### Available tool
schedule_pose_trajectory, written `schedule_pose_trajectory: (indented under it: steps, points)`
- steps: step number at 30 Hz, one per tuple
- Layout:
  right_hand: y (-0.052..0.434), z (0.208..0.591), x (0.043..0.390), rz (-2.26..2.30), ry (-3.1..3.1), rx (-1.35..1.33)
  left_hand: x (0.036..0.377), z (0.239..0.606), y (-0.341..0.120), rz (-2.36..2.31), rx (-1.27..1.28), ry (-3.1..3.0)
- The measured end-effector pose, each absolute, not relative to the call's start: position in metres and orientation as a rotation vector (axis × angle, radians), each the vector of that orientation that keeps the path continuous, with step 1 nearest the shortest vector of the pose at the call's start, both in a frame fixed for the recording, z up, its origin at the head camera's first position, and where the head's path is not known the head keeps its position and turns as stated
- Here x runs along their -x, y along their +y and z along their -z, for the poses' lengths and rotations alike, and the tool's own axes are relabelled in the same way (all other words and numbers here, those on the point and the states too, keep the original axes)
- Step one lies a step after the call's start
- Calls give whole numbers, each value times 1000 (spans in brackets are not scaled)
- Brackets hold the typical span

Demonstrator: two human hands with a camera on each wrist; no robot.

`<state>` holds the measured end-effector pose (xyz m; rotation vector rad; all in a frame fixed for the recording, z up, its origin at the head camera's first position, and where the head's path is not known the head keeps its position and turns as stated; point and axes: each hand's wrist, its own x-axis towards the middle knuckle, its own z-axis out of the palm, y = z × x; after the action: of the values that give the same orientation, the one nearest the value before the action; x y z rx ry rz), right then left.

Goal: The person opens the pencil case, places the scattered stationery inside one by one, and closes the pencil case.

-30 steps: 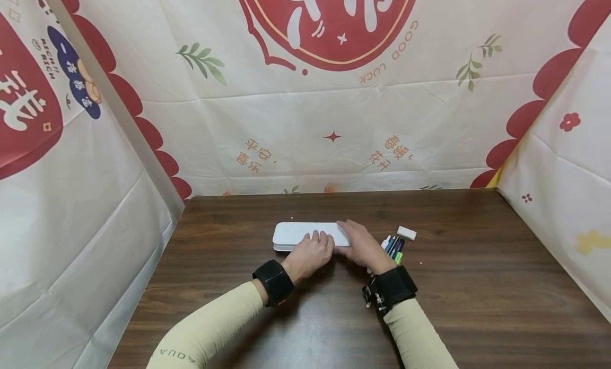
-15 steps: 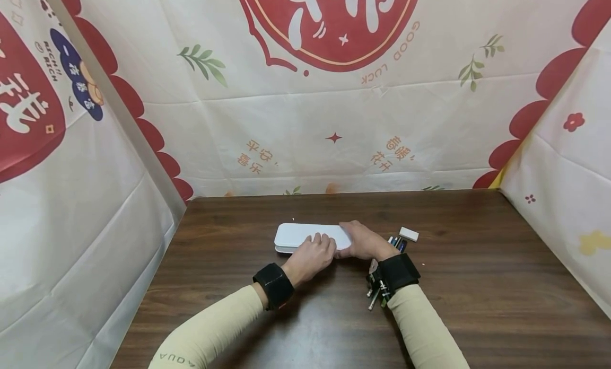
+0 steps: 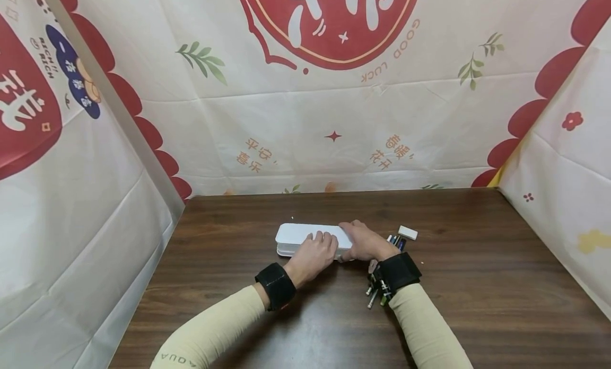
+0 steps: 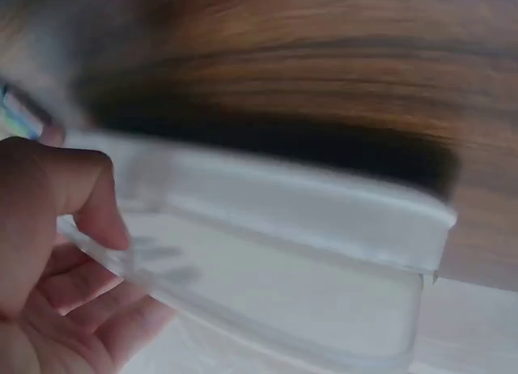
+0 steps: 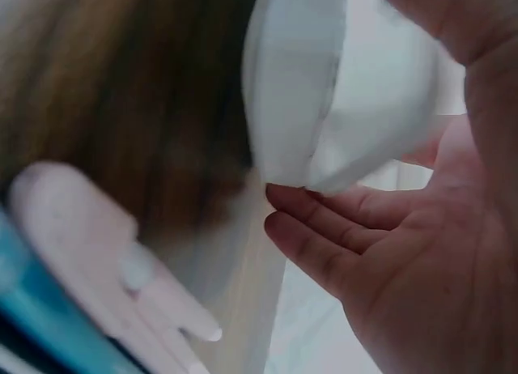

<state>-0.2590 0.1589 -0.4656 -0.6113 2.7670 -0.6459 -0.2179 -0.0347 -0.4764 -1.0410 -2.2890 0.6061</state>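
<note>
A white pencil case [image 3: 298,233] lies on the brown table between both hands. Its lid [image 4: 316,289] stands tilted a little away from the base [image 4: 299,192], as the left wrist view shows. My left hand [image 3: 312,256] pinches the lid's near edge, thumb on its inner face and fingers on the outside. At the case's right end, my right hand [image 3: 366,243] grips it, with the thumb low in front and fingers behind. The case's contents cannot be made out.
Several pens [image 3: 396,243] lie beneath and beside the right wrist, partly hidden. A white eraser [image 3: 408,233] rests behind them. The right wrist view shows a blurred pale pink hinged object [image 5: 89,252] close by. Printed cloth [image 3: 305,125] hangs beyond the table.
The lid has risen slightly from the base, and more of the front side shows. My right wrist has shifted a little and covers more of the pens. The left hand stays on the lid.
</note>
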Motion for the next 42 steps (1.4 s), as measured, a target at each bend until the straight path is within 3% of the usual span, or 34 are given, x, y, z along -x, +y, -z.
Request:
schedule_pose_trajectory:
  steps: [42]
  points:
    - [197, 452, 236, 714, 2798, 652, 228, 425, -48, -295, 995, -2521]
